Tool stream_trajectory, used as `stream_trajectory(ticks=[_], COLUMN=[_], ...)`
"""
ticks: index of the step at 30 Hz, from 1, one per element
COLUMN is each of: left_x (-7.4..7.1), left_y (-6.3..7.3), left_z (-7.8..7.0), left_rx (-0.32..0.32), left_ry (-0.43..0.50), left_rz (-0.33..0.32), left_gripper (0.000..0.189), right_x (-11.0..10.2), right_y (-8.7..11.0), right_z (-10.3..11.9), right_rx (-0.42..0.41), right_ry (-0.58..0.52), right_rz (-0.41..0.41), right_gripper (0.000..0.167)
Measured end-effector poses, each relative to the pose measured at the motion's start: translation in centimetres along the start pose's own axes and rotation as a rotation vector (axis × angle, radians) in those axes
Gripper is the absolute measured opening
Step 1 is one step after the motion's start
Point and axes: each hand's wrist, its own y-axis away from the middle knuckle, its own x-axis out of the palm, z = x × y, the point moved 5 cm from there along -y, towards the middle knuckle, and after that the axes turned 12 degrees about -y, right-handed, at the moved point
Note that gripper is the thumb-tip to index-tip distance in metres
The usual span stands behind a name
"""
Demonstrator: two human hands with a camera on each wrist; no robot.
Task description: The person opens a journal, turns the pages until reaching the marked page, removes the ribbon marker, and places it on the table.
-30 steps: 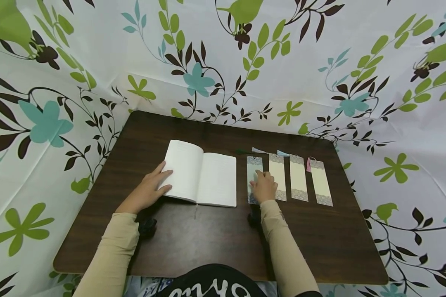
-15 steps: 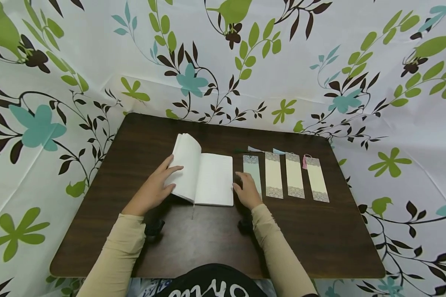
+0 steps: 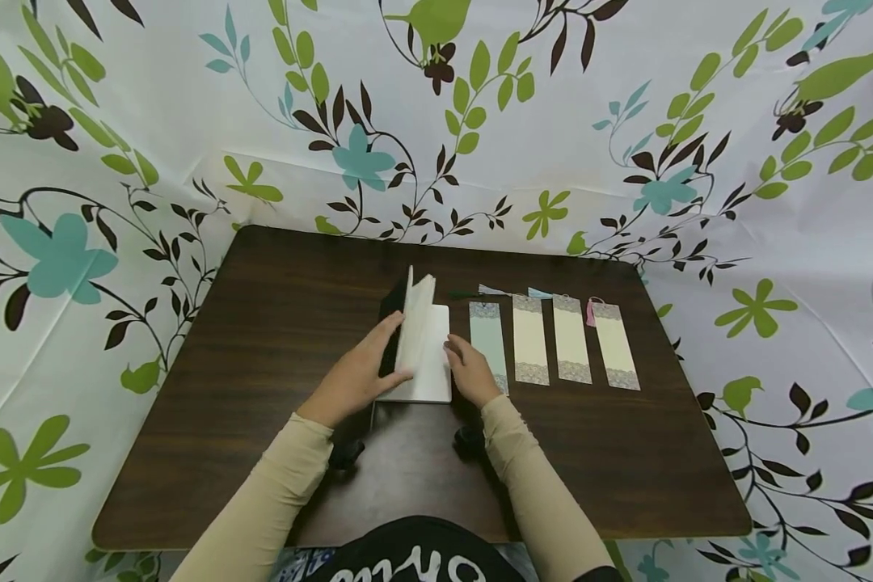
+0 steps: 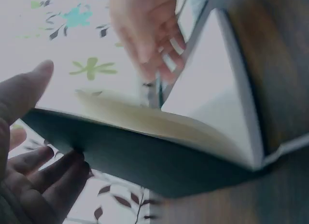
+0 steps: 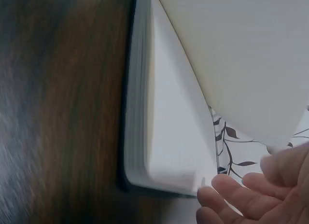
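A notebook point(image 3: 429, 368) with white pages and a dark cover point(image 4: 145, 151) stands partly folded, its left side raised steeply over the right pages. My left hand point(image 3: 360, 372) is at that raised side. In the left wrist view its fingers point(image 4: 63, 178) touch the outside of the cover, while the thumb point(image 4: 29, 89) sticks up apart from it on the page side. Some loose pages point(image 3: 416, 323) lean between the cover and the lower pages. My right hand point(image 3: 473, 372) is at the notebook's right edge, fingers point(image 5: 236, 192) loosely bent with nothing between them.
Right of the notebook lie a pale green bookmark point(image 3: 486, 343) and three cream ones, including the nearest cream bookmark point(image 3: 529, 339). A pink tassel point(image 3: 591, 313) hangs at the far right one. The dark wooden table point(image 3: 262, 323) meets a leaf-patterned cloth point(image 3: 276, 218).
My left hand has moved right, swinging the left cover and pages up from lying flat. My right hand has left the green bookmark and moved left to the notebook's edge.
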Motion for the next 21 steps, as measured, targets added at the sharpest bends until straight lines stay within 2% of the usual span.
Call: stream_trajectory(ticks=[3, 6, 8, 13, 16, 19, 21], left_x=[1.7, 3.3, 4.0, 4.9, 5.4, 5.8, 6.0], left_y=[-0.2, 0.1, 0.4, 1.3, 1.8, 2.1, 2.2], left_z=[-0.3, 0.0, 0.3, 1.0, 1.3, 1.5, 1.6], left_rx=[0.024, 0.037, 0.041, 0.043, 0.064, 0.086, 0.091], left_ry=[-0.030, -0.106, -0.159, -0.302, -0.377, -0.416, -0.407], left_rz=[0.107, 0.207, 0.246, 0.246, 0.244, 0.247, 0.254], left_gripper=[0.084, 0.073, 0.065, 0.044, 0.041, 0.042, 0.044], right_x=[-0.1, -0.1, -0.1, 0.2, 0.3, 0.5, 0.6], right_y=[0.1, 0.2, 0.1, 0.1, 0.0, 0.0, 0.0], right_z=[0.3, 0.2, 0.1, -0.1, -0.2, -0.1, -0.1], right_rx=[0.005, 0.016, 0.019, -0.001, -0.022, -0.064, -0.092], right_ry=[-0.027, -0.075, -0.088, -0.016, 0.033, 0.138, 0.249], right_rz=[-0.010, -0.014, -0.022, -0.040, -0.062, -0.075, -0.066], right_gripper=[0.043, 0.044, 0.045, 0.045, 0.042, 0.039, 0.036])
